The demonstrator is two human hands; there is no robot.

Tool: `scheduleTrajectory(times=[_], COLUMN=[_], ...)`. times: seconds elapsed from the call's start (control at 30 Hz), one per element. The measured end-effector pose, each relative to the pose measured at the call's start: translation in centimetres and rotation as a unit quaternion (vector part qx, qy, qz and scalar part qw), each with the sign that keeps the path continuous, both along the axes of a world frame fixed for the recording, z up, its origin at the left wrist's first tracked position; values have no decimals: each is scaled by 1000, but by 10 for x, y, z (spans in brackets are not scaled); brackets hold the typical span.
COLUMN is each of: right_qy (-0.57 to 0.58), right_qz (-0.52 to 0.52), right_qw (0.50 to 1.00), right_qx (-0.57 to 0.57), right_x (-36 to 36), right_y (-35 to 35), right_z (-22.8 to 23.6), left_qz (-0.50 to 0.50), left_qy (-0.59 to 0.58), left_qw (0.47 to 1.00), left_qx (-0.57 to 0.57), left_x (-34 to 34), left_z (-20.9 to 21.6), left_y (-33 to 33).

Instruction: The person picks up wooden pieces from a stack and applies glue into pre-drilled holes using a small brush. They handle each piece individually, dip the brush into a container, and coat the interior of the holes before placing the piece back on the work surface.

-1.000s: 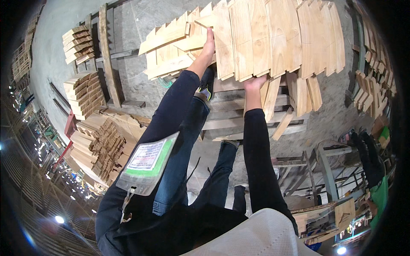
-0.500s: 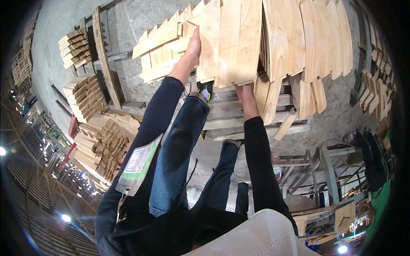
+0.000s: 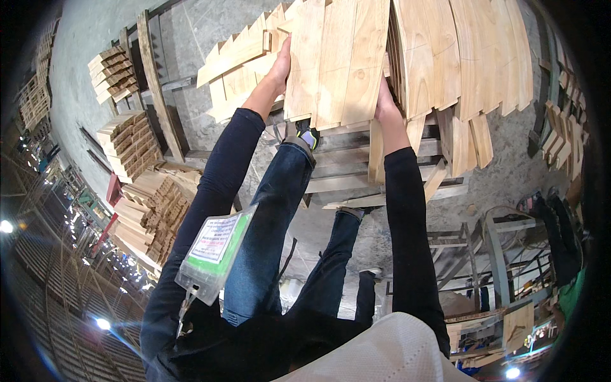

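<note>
Several pale wooden boards, side by side and overlapping, lie between my two hands. My left hand presses along their left edge, fingers stretched upward. At the lower right edge, my right hand grips them; most of its fingers are hidden by the wood. Just right of that hand stands a long row of similar boards, with slanted lower ends. Smaller wooden pieces are stacked left of my left hand.
Beneath the boards is a wooden rack on the concrete floor. More stacked wood stands at the left, beside a long upright beam. A metal frame is at lower right, near another person's dark-clothed legs. A badge hangs by my left arm.
My right hand has moved from the boards' lower edge up to their right side. The held boards and my left hand have shifted slightly left. The badge has swung toward view.
</note>
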State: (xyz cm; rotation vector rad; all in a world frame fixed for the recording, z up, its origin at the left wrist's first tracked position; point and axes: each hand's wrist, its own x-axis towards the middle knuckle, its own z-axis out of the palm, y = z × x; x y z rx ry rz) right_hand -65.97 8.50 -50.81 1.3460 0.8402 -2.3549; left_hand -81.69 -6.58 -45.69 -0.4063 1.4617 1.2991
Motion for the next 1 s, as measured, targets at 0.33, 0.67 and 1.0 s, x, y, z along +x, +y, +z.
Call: scheduleTrajectory(times=[0.33,0.67,1.0], right_qy=[79,164,117], right_qz=[-82,-132,-188], right_qw=[993,974,970], right_qx=[0,79,97], right_x=[16,60,167], right_y=[-6,-56,-125], right_z=[51,19,108], left_qz=[66,68,47], left_qy=[-52,10,12], left_qw=[992,992,999], left_qx=[93,105,16], left_x=[28,42,118], left_z=[-22,-33,81], left_y=[-22,-48,-88])
